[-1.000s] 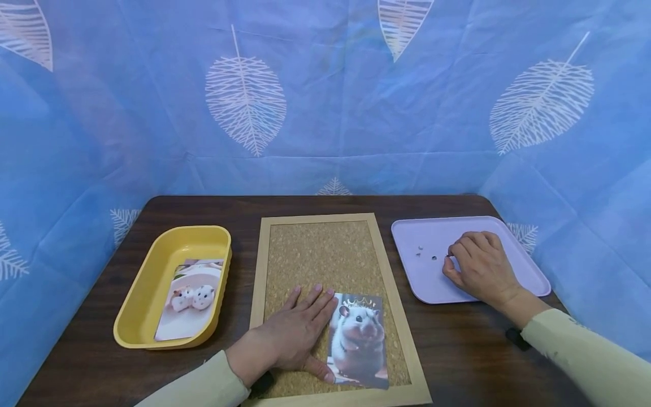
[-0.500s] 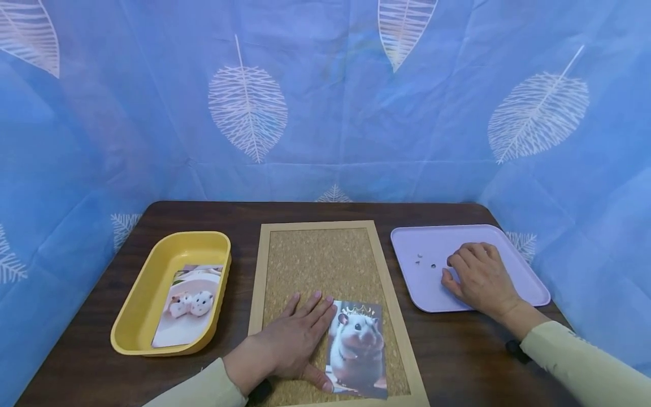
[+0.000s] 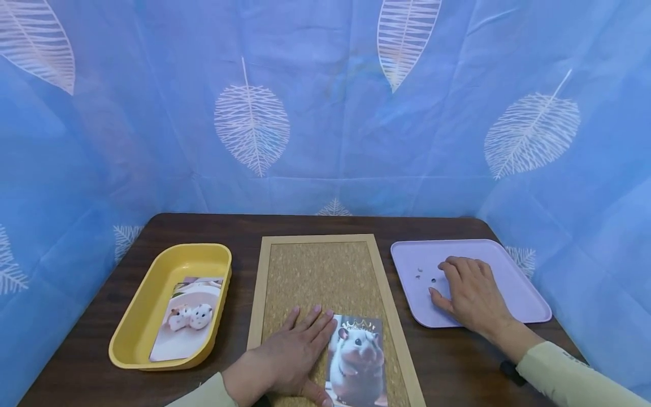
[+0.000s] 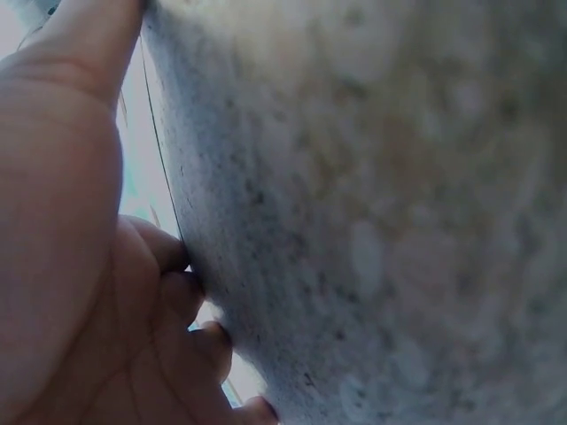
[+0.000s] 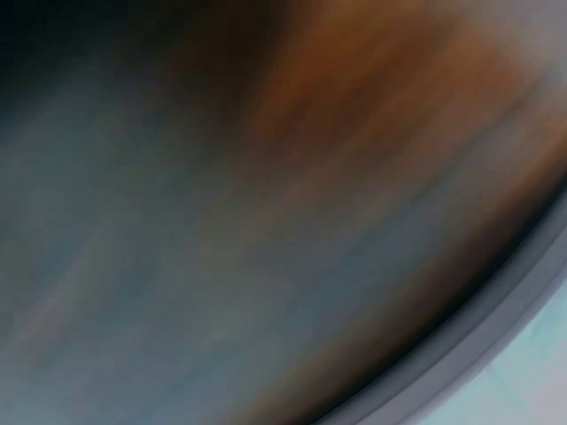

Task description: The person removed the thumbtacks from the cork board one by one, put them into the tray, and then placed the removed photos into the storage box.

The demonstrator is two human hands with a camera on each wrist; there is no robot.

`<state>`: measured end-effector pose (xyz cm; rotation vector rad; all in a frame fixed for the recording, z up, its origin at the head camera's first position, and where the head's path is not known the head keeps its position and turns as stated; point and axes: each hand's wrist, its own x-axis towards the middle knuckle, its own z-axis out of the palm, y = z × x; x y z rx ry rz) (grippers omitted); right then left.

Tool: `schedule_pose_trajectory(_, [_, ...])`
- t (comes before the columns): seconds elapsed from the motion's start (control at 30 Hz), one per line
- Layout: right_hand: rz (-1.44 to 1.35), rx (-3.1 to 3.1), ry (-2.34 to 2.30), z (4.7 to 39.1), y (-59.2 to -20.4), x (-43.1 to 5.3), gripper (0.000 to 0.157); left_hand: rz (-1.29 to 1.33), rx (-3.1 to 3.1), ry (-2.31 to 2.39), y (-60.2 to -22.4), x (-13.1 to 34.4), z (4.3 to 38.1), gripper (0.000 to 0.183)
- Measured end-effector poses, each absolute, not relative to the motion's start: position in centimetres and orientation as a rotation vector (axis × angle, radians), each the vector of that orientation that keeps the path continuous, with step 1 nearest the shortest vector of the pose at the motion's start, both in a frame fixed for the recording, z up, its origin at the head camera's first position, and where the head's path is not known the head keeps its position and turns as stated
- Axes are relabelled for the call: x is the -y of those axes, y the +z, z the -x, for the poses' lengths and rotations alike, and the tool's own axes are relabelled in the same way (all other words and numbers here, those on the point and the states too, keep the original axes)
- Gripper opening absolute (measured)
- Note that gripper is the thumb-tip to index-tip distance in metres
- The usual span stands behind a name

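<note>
My left hand lies flat on the wood-framed corkboard, fingers spread. Its fingertips and thumb touch the left edge of a photo card showing a white hamster with a crown. Close up, the left wrist view has the palm beside the speckled cork. My right hand is over the lilac tray, thumb and index finger apart, with nothing visible between them. A few tiny metallic pieces lie on the tray just left of its fingers; their kind is too small to tell. The right wrist view is badly blurred.
A yellow plastic basket stands at the left, with photo cards inside; the top one shows two hamsters. Everything sits on a dark wooden table. Blue leaf-patterned cloth hangs behind and along both sides.
My right hand's thumb and fingers have spread apart over the tray. The left hand stays on the board and card. The whole scene has shifted downward in the head view.
</note>
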<state>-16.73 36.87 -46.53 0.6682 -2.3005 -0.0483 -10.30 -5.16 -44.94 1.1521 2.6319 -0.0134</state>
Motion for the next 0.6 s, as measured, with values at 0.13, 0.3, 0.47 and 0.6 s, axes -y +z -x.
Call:
schedule_pose_trajectory(0.13, [-0.677,2.317,-0.046,16.0,-46.5,-35.4,0.066,-1.159,-2.645,-0.021,-45.0,5.2,10.2,0.131])
schedule_pose_trajectory(0.3, [-0.711,2.327,-0.003,14.8,-46.6,-32.7,0.061,-1.146,-2.638,0.002,-45.0,5.1,10.1,0.13])
schedule_pose_trajectory(0.47, [-0.749,2.363,0.056,13.4,-46.7,-29.9,0.06,-1.141,-2.651,0.003,-44.9,5.1,9.9,0.13])
schedule_pose_trajectory(0.6, [-0.784,2.433,0.09,12.2,-46.8,-28.2,0.048,-1.131,-2.661,-0.018,-44.7,4.9,9.8,0.131])
